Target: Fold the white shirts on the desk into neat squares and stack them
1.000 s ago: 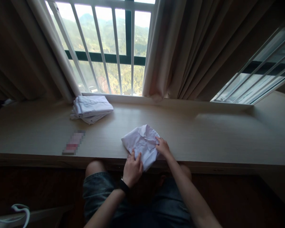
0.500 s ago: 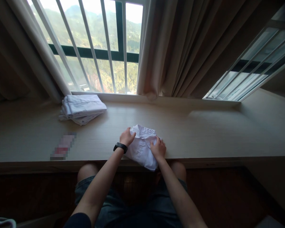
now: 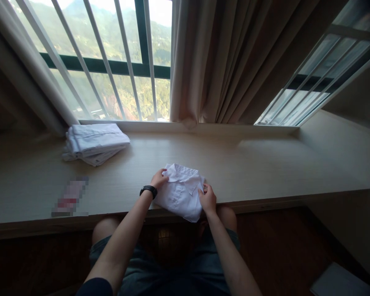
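Pinching folded white cotton shirt (image 3: 180, 194) at near edge of pale wooden sill (image 3: 265, 164): left hand (image 3: 158, 179) fingers closed on collar, right hand (image 3: 207, 198) gripping side. Soft, light, floppy, prob. unfolds easily; best held w/ both hands at folded edges.

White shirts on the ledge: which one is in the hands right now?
The single folded shirt at the ledge's near edge, collar up, with the left hand and right hand at its sides. The stacked shirts by the window lie untouched.

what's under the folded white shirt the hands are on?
The folded white shirt lies on the wooden ledge, its near corner overhanging the edge. Anything between shirt and ledge is covered.
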The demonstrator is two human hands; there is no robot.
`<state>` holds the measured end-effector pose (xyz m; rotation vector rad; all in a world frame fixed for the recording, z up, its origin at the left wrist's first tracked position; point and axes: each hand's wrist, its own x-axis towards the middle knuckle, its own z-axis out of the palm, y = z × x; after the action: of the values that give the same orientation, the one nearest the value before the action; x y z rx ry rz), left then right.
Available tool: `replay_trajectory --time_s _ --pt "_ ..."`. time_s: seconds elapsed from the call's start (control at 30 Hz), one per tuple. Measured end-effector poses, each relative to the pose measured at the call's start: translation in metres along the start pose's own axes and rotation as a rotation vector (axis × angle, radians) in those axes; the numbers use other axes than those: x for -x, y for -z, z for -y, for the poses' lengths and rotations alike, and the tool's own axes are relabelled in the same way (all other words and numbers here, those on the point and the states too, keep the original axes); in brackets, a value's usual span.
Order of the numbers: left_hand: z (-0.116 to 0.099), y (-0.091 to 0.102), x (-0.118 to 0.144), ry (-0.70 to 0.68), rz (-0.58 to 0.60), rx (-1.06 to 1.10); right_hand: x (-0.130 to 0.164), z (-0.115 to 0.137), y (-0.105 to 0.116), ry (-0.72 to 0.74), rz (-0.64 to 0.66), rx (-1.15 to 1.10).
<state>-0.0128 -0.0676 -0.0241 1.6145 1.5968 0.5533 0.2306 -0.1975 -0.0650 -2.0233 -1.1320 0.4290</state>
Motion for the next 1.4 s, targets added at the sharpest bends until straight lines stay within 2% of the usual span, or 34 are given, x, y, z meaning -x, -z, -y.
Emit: replay_trajectory --time_s 0.27,0.47,0.57,0.63,0.7,0.83,0.9,0.97,1.1,1.27,1.33,1.4 --pt "0.007 -0.005 0.011 -0.019 -0.037 -0.042 -0.008 -0.005 -0.013 0.094 0.004 -0.035" --pt "0.013 -0.001 0.024 -0.013 -0.085 0.054 -0.058 0.006 -0.013 0.179 0.080 0.004" --pt "0.017 0.001 0.030 0.025 -0.159 0.074 -0.078 0.014 -0.011 0.196 0.142 0.072" --pt "0.017 0.003 0.029 0.091 -0.205 0.122 -0.078 0.017 -0.009 0.189 0.128 0.103" --pt "0.017 0.006 0.024 0.153 -0.203 0.169 -0.071 0.017 -0.009 0.163 0.077 0.143" --pt "0.019 0.014 0.010 0.197 -0.092 0.159 -0.052 0.011 -0.011 0.070 0.038 0.224" --pt "0.022 0.017 0.006 0.187 -0.058 0.135 -0.047 0.006 -0.013 0.070 0.045 0.201" --pt "0.025 0.017 0.004 0.157 -0.080 0.099 -0.046 0.001 -0.015 0.089 0.030 0.150" --pt "0.025 0.013 0.004 0.073 -0.196 0.011 -0.046 -0.005 -0.016 0.120 -0.010 0.071" --pt "0.007 0.006 0.014 -0.055 -0.321 -0.078 -0.042 0.003 -0.011 0.094 -0.097 0.166" --pt "-0.002 0.000 0.021 -0.202 -0.349 -0.173 -0.041 0.014 -0.010 0.192 -0.130 0.242" --pt "-0.006 -0.009 0.028 -0.412 -0.315 -0.343 -0.038 0.029 -0.013 0.373 -0.099 0.318"
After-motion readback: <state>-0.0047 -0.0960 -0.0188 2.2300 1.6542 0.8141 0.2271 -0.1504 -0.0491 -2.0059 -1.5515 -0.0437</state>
